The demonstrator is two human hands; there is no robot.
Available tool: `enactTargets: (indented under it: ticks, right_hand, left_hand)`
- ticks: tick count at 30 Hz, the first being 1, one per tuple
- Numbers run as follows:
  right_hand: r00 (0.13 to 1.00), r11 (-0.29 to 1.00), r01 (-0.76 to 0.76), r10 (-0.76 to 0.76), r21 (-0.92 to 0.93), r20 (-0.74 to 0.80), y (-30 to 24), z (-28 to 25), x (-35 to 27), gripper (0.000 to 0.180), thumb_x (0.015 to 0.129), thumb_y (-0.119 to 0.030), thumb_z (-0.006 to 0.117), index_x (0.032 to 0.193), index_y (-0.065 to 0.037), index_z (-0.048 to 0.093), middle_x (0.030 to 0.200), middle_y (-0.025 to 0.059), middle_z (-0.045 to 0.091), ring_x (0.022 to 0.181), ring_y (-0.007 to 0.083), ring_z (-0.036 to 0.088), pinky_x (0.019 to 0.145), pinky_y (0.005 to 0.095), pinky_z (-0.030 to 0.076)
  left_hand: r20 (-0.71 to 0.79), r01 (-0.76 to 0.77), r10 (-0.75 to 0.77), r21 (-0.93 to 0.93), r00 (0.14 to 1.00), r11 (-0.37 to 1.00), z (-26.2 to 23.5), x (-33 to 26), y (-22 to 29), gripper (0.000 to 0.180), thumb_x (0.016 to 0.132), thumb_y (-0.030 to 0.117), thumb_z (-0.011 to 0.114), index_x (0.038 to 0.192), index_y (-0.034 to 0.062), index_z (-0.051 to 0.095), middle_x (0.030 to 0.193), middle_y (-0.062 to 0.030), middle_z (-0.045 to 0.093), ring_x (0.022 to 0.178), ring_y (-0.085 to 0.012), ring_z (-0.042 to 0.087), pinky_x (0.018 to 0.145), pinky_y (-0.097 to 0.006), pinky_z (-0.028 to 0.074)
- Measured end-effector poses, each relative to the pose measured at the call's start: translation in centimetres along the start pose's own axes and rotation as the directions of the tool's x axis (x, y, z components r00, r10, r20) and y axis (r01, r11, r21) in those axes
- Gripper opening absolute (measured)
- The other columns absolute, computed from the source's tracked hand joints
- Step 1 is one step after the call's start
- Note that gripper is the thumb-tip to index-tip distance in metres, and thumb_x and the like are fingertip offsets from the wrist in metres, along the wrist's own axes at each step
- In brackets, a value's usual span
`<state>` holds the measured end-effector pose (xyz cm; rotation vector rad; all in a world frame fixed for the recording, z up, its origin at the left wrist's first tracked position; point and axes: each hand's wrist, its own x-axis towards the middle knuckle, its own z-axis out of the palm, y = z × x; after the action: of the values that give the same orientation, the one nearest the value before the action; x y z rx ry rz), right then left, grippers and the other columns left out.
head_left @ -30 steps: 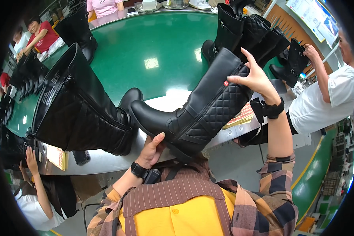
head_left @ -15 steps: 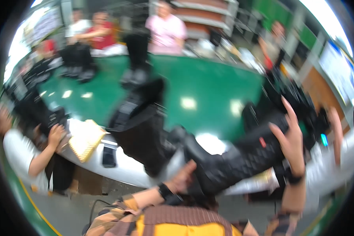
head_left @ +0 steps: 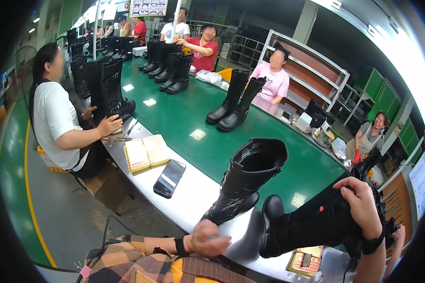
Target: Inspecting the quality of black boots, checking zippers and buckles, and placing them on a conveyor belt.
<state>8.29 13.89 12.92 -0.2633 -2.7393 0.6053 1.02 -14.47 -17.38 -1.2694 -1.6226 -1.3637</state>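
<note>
My right hand (head_left: 362, 205) grips the shaft top of a black boot (head_left: 316, 214), thumb and fingers closed at its edge. That boot leans over the front edge of the bench, sole toward the left, with a small red tag on its shaft. My left hand (head_left: 208, 238) is near the bench's front edge, apart from that boot, its fingers blurred by motion. Just beyond it a second black boot (head_left: 243, 174) stands upright with its opening facing up and a quilted panel at the ankle. Behind its foot part of another black toe shows.
A phone (head_left: 170, 178) and a tied stack of yellow cards (head_left: 146, 153) lie on the metal ledge; another card bundle (head_left: 306, 260) lies near my right arm. A pair of boots (head_left: 233, 104) stands on the green belt (head_left: 174, 118). A co-worker (head_left: 61, 113) handles boots at left.
The view has swung left. My right hand, spread against the boot's shaft before, is now closed on its top. My left hand has come away from the boot's foot end.
</note>
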Motion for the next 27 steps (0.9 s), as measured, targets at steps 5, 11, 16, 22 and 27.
enactTargets:
  ticks: [5,11,16,22,27]
  right_hand:
    - [0.975,0.999,-0.033,0.031,0.006,0.221,-1.5,1.9,1.0,0.022,0.086,-0.012,0.061,0.100,0.004,0.068,0.072,0.0079,0.064,0.063,0.0090,0.055,0.059,0.0271,0.045]
    - [0.863,0.947,0.228,-0.303,0.226,0.403,-2.7,-1.1,-2.4,0.078,0.074,-0.021,0.080,0.139,-0.004,0.042,0.106,0.0117,0.067,0.095,0.0175,0.066,0.091,0.0337,0.049]
    - [0.960,0.960,0.235,-0.254,0.155,0.119,-2.3,1.8,-6.7,0.046,0.077,0.002,0.072,0.121,-0.004,0.061,0.109,0.0128,0.067,0.089,0.0161,0.064,0.080,0.0312,0.049]
    - [0.932,0.919,0.361,-0.361,0.160,-0.028,-4.6,6.7,-5.0,0.054,0.083,0.001,0.070,0.134,-0.005,0.053,0.112,0.0110,0.068,0.085,0.0105,0.063,0.072,0.0237,0.048]
    - [0.877,0.807,0.473,-0.468,0.352,-0.106,-8.6,12.0,-2.4,0.072,0.069,-0.006,0.083,0.133,0.002,0.049,0.129,0.0182,0.057,0.110,0.0250,0.061,0.091,0.0327,0.049]
  left_hand:
    - [-0.004,0.278,-0.284,0.220,0.959,0.935,-0.8,2.9,-0.7,0.039,0.074,0.019,0.077,0.112,0.0131,0.069,0.135,-0.0253,0.035,0.120,-0.0415,0.041,0.097,-0.046,0.039]
    - [0.163,0.369,-0.387,0.132,0.907,0.920,1.0,3.9,-1.0,0.040,0.079,0.029,0.075,0.113,0.0092,0.067,0.134,-0.0234,0.042,0.121,-0.0408,0.045,0.100,-0.047,0.040]
    - [0.156,0.407,-0.418,0.099,0.895,0.908,1.1,3.3,-1.2,0.048,0.079,0.041,0.073,0.112,0.0072,0.064,0.132,-0.0252,0.041,0.120,-0.0421,0.043,0.102,-0.048,0.037]
    - [0.192,0.431,-0.433,0.054,0.881,0.901,1.9,4.3,0.3,0.065,0.073,0.056,0.075,0.109,0.0040,0.061,0.133,-0.0304,0.035,0.121,-0.0471,0.039,0.104,-0.051,0.033]
    - [0.162,0.489,-0.505,0.131,0.848,0.863,2.6,5.4,1.1,0.073,0.071,0.054,0.076,0.117,-0.0004,0.059,0.132,-0.0289,0.039,0.119,-0.0456,0.042,0.102,-0.050,0.035]
